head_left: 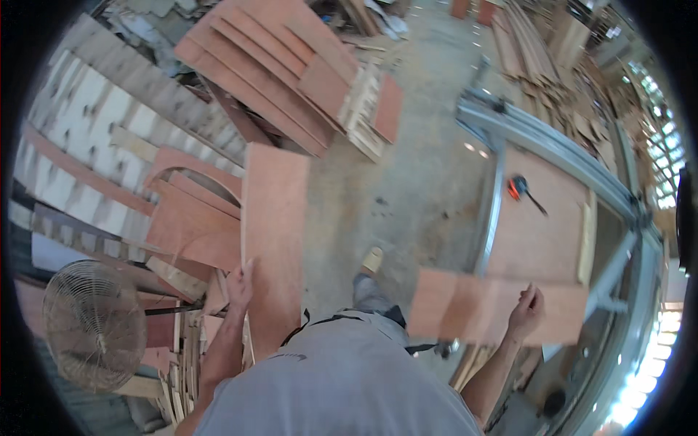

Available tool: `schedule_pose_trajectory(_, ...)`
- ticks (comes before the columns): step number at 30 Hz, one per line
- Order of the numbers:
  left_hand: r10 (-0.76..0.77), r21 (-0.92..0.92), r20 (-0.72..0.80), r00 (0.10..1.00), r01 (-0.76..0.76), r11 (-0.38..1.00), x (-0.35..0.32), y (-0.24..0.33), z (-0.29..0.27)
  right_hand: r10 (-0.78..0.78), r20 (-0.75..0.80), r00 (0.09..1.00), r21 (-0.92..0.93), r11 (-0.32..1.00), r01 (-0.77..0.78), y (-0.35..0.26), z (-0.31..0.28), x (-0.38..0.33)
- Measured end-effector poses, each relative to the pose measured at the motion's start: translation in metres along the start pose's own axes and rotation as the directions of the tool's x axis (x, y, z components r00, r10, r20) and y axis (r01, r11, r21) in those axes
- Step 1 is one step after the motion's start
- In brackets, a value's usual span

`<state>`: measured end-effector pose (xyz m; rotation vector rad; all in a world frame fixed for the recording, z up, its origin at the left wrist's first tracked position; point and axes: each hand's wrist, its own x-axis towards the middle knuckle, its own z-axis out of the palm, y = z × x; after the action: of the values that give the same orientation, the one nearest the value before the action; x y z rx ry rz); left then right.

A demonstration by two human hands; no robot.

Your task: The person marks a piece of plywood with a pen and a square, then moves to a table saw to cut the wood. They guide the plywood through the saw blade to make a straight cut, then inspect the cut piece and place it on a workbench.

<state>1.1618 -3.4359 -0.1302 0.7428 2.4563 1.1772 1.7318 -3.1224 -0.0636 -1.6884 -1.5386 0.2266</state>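
My left hand (pixel 240 284) grips the left edge of a long reddish plywood board (pixel 275 218), which stands tilted beside my left leg. Its fingers are closed over that edge. To the right, my right hand (pixel 526 312) hangs over a second reddish plywood piece (pixel 454 305) lying across the near end of a metal-framed table (pixel 494 207). Its fingers are curled in, and I see nothing in them. Further along the same table lie an orange and black tape measure (pixel 517 187) and a dark, thin tool (pixel 536 204) next to it.
A wire-caged fan (pixel 94 325) stands at the lower left. Stacked plywood sheets (pixel 262 65) lean at the far left, near curved plywood offcuts (pixel 193 218). Wood strips (pixel 523 36) are piled at the far right. Concrete floor (pixel 392 182) runs between, with my shoe (pixel 372 260) on it.
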Motion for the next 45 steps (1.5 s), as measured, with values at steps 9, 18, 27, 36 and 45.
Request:
schedule_pose_trajectory(9, 0.084, -0.046, 0.184, 0.979, -0.077, 0.996, 0.27, 0.128, 0.015, -0.478, 0.32, 0.818, 0.512, 0.814, 0.275, -0.258, 0.273, 0.156)
schedule_pose_trajectory(18, 0.02, 0.364, 0.22, 0.975, -0.101, 0.926, 0.524, 0.165, 0.178, -0.119, 0.763, 0.635, 0.241, 0.964, -0.11, -0.271, 0.526, 0.252)
schedule_pose_trajectory(27, 0.03, 0.328, 0.408, 0.912, -0.178, 0.928, 0.758, 0.298, 0.39, 0.483, 0.752, 0.448, 0.098, 0.591, -0.8, -0.146, 0.77, 0.449)
schedule_pose_trajectory(36, -0.159, 0.343, 0.291, 0.944, 0.052, 0.938, 0.897, 0.472, 0.546, 0.278, 0.697, 0.661, -0.132, 0.956, -0.263, -0.096, 0.872, 0.81)
schedule_pose_trajectory(45, -0.102, 0.25, 0.176, 0.979, 0.055, 0.967, 1.097, 0.548, 0.744, 0.06, 0.691, 0.72, 0.178, 0.952, -0.25, -0.191, 1.059, 1.193)
